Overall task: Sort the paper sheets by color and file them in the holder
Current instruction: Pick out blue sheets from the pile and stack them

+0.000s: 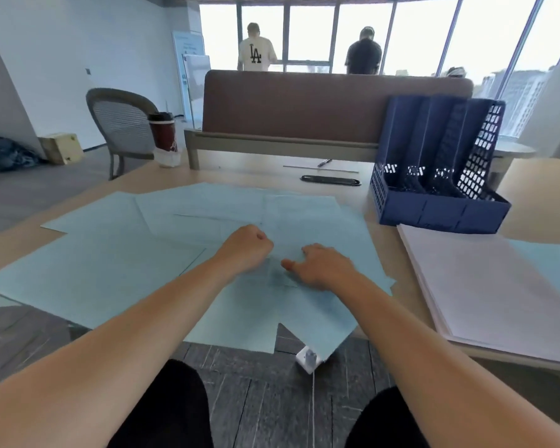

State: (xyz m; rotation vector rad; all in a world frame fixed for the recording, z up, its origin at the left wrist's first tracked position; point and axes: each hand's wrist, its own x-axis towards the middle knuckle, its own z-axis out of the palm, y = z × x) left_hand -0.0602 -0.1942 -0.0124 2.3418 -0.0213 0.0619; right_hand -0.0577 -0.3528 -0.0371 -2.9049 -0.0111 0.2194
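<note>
Sheets (110,270) lie spread under curled left hand (247,248) and flat right hand (324,267).

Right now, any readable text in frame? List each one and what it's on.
"LA": on the back of the beige T-shirt of a person at the window.
Sign boards: print too blurred to read.
Dark red cup: mark blurred.
Blue paper sheets: faint print, unreadable.

A dark red cup (163,132) stands near a grey chair (120,119); behind, a brown sofa (304,105) and two people (256,50)
</note>
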